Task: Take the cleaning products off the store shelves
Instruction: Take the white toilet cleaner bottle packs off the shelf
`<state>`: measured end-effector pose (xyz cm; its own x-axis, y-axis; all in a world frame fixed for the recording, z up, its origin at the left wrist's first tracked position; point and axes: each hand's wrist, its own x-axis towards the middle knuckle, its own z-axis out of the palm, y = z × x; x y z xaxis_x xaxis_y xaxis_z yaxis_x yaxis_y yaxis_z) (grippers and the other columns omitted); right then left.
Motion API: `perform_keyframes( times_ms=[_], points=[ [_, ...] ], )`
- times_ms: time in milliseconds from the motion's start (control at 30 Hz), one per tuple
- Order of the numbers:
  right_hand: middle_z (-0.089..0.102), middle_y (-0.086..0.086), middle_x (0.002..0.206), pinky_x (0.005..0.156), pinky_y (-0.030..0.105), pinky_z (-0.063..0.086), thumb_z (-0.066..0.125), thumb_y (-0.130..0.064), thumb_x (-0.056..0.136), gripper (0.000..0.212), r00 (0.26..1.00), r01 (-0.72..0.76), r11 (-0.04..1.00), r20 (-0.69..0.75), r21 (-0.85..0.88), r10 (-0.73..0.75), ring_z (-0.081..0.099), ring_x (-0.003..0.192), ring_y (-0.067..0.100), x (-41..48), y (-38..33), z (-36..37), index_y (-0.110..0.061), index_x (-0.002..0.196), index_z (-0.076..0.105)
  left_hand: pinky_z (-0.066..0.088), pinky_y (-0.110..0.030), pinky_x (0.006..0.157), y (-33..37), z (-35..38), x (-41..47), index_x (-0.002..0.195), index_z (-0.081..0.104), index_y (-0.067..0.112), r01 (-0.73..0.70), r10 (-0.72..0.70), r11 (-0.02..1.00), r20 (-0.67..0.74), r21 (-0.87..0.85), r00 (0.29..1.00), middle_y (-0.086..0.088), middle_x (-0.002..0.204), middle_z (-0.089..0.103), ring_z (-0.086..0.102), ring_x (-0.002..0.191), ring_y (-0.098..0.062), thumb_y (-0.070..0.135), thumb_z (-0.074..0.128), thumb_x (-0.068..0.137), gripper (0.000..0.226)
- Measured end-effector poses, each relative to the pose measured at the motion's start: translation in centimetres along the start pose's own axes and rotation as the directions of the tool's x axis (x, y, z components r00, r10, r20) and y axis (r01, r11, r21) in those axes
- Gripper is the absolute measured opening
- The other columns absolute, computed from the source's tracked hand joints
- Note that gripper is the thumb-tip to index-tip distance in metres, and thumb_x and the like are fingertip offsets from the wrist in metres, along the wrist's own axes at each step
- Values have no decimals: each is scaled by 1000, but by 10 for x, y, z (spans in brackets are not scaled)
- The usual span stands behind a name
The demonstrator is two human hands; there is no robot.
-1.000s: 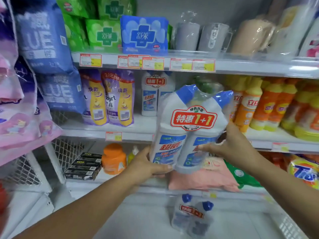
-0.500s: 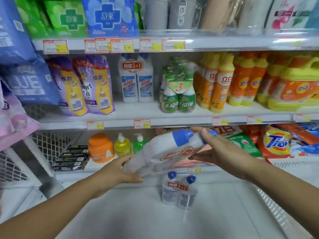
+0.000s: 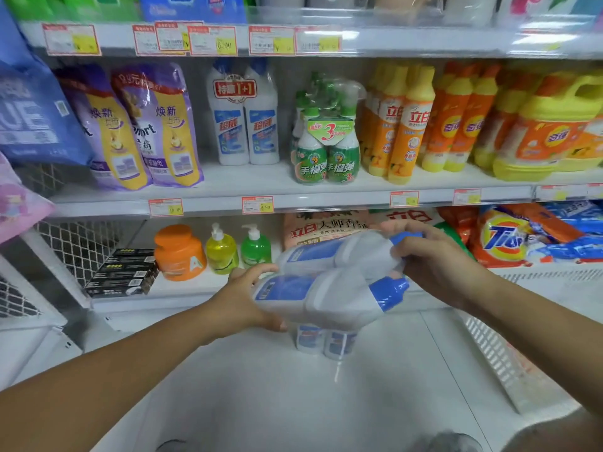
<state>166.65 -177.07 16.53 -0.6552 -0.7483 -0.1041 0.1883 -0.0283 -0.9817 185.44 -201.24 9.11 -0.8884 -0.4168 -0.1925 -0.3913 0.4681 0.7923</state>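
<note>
A wrapped twin pack of white cleaner bottles with blue caps (image 3: 329, 288) lies on its side in the air, caps pointing right. My left hand (image 3: 243, 296) grips its base end. My right hand (image 3: 430, 262) grips the cap end. Right below it, a second twin pack (image 3: 323, 342) stands upright on the white floor surface (image 3: 261, 386), mostly hidden by the held pack. A third twin pack (image 3: 243, 115) stands on the middle shelf (image 3: 293, 184).
Purple refill pouches (image 3: 143, 125), green spray bottles (image 3: 326, 145) and yellow-orange detergent bottles (image 3: 456, 119) fill the middle shelf. The lower shelf holds an orange jar (image 3: 179, 252), pump bottles (image 3: 238, 249), black boxes (image 3: 124, 272) and powder bags (image 3: 522, 236). A perforated white panel (image 3: 502, 350) lies at right.
Both hands brought the twin pack down from the middle shelf, tipped it from upright onto its side, and lowered it over the pack on the floor.
</note>
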Motion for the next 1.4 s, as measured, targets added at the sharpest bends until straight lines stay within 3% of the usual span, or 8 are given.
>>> perform_keyframes(
  times_ms=[267, 533, 633, 767, 867, 1033, 1267, 1400],
  points=[
    [57, 21, 133, 84, 43, 48, 56, 8, 75, 41, 998, 40, 993, 55, -113, -34, 61, 100, 33, -2, -3, -4, -9, 111, 66, 46, -25, 101, 3, 1, -1, 145, 35, 44, -38, 38, 999, 3, 9, 999, 5, 133, 25, 42, 120, -9, 34, 98, 51, 113],
    [62, 24, 110, 76, 31, 56, 54, -6, 71, 47, 987, 14, 995, 160, -99, 2, 61, 96, 31, 3, -5, -7, -7, 117, 61, 55, -26, 90, -6, -13, -4, 126, 53, 53, -39, 41, 997, 23, -73, 999, 8, 132, 43, 53, 119, -13, 44, 95, 39, 97],
    [65, 20, 120, 91, 38, 55, 68, -4, 71, 58, 966, -10, 988, 253, -157, 50, 64, 108, 35, 4, -12, -14, -9, 127, 57, 54, -19, 79, -6, -19, -7, 118, 63, 46, 1, 17, 978, 86, -211, 996, 3, 130, 53, 61, 115, -16, 23, 96, 54, 76],
    [73, 1, 112, 86, 30, 56, 77, -16, 73, 46, 987, 63, 867, 158, -494, 18, 69, 105, 21, 0, -19, -9, -21, 117, 65, 58, -38, 88, -12, -21, -8, 120, 67, 35, 146, -70, 917, 210, -370, 975, 2, 124, 64, 66, 109, -24, 30, 98, 44, 83],
    [76, 0, 104, 80, 30, 57, 79, -23, 71, 43, 998, 38, 861, 69, -508, -3, 72, 98, 16, -1, -11, -1, -19, 113, 68, 57, -33, 85, -11, -10, -11, 121, 62, 36, 187, -105, 917, 240, -352, 965, 13, 117, 69, 67, 106, -13, 49, 96, 44, 85],
    [76, -5, 83, 60, 28, 56, 84, -24, 75, 23, 998, -69, 835, -28, -546, 64, 70, 72, 10, 7, 46, 10, -21, 93, 71, 51, -12, 73, -21, 49, -6, 119, 55, 36, 122, -102, 962, 92, -244, 990, 19, 112, 69, 66, 93, 6, 33, 87, 72, 57],
    [68, -7, 93, 80, 31, 49, 83, -44, 74, 30, 963, -206, 559, -64, -803, 263, 63, 88, 16, 14, 167, 9, -29, 85, 58, 57, -32, 86, -92, 100, 25, 113, 59, 27, 159, -152, 984, 93, -82, 984, 12, 105, 71, 68, 93, -9, 20, 91, 65, 58],
    [63, -8, 94, 70, 21, 45, 77, -39, 82, 32, 936, -281, 481, -127, -831, 327, 58, 85, 16, 25, 205, 2, -21, 97, 55, 47, -14, 66, -122, 130, 48, 99, 61, 27, 167, -158, 984, 113, -66, 981, 15, 86, 68, 61, 73, 0, 18, 91, 64, 47]
  ],
)
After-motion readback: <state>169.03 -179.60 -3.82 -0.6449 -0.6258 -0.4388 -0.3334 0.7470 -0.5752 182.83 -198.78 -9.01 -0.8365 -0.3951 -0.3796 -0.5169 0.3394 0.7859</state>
